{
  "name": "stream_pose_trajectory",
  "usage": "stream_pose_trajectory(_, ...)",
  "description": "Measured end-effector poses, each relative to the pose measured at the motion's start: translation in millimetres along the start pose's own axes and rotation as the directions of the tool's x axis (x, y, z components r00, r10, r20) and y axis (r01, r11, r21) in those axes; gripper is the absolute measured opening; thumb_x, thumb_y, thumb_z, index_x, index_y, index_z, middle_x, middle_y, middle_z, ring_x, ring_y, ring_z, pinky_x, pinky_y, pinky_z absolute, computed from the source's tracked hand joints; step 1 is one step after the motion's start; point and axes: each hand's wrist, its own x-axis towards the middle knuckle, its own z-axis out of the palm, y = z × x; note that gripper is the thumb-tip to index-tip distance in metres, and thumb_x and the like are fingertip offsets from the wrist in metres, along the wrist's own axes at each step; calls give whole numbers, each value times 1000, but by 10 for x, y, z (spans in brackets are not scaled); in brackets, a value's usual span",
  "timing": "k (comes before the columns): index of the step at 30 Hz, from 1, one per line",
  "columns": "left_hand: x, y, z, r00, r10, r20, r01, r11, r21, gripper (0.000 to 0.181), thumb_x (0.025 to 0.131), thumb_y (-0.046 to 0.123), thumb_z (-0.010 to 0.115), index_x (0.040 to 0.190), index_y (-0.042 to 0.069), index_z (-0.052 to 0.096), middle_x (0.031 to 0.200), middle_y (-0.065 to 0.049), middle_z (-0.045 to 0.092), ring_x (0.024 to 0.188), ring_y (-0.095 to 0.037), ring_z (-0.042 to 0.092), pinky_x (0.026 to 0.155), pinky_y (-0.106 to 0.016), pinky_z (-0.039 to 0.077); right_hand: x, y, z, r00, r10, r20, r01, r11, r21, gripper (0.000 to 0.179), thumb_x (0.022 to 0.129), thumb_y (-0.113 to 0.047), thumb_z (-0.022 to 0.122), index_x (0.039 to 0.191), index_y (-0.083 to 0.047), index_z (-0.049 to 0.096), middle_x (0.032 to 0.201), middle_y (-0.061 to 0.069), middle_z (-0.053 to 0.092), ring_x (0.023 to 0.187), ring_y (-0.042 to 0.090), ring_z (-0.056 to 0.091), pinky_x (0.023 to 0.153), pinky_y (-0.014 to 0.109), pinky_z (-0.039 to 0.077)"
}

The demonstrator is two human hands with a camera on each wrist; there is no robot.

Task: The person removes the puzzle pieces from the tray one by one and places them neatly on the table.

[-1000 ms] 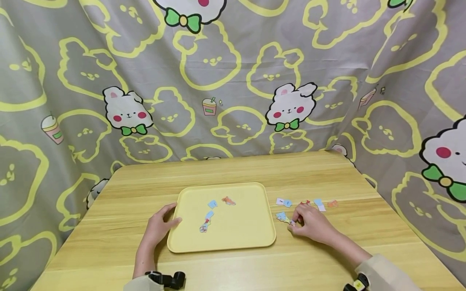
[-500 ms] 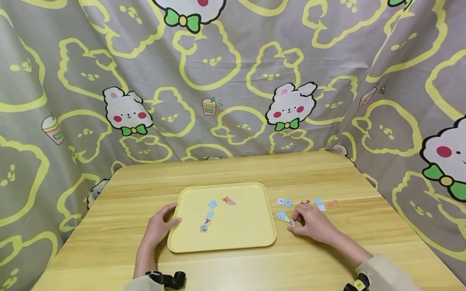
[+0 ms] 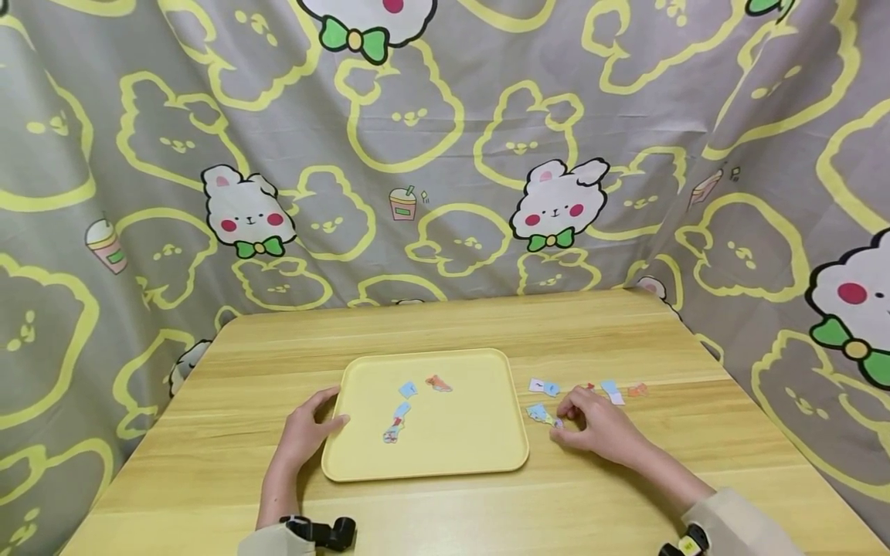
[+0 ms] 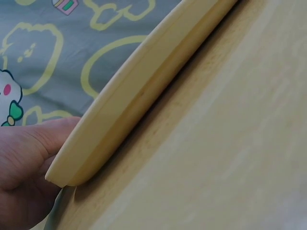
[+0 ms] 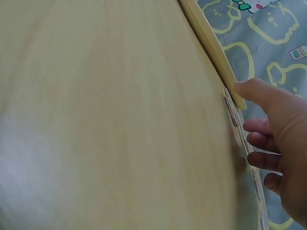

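My left hand grips the left rim of a shallow yellow tray, its thumb lying over the edge; the left wrist view shows the hand at the tray's rim. My right hand hovers low over the table right of the tray. Its thumb and index finger are spread apart beside a joined pair of small flat puzzle pieces, blue and yellow. In the right wrist view, the thumb of the right hand is extended and the other fingers are loosely bent, holding nothing.
On the tray lie a blue piece, an orange piece and a joined blue and red strip. Beyond my right hand are a white and blue pair, a partly hidden red piece, another blue and white pair and an orange piece.
The right thumb and fingers have drawn slightly away from the end of the blue and yellow pair. My left hand and the tray stay in place.
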Motion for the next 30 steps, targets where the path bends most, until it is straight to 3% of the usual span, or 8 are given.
stream_pose_trajectory(8, 26, -18, -23, 1000, -4, -13, 4, 1000, -13, 59, 90, 19, 70, 143, 9, 48, 152, -22, 42, 144, -44, 32, 119, -57, 28, 127, -52, 20, 998, -62, -4, 62, 996, 58, 28, 80, -31, 80, 98, -12, 70, 86, -9, 60, 74, 0, 46, 62, 17, 42)
stream_pose_trajectory(18, 18, -19, -9, 999, -2, -34, 0, 999, -33, 58, 89, 18, 71, 142, 8, 50, 151, -22, 44, 143, -44, 33, 119, -57, 27, 300, -151, 88, 995, -89, 50, 82, 989, 119, 34, 83, -29, 78, 108, -9, 70, 94, -3, 63, 73, 1, 47, 61, 17, 42)
stream_pose_trajectory(30, -1, -28, 32, 999, 12, -46, -14, 999, -51, 57, 89, 17, 71, 141, 9, 51, 150, -23, 44, 142, -46, 34, 117, -60, 30, 500, -274, 225, 985, -160, 69, 145, 972, 182, 35, 83, -32, 77, 108, -8, 71, 93, -3, 63, 77, 5, 54, 65, 20, 50)
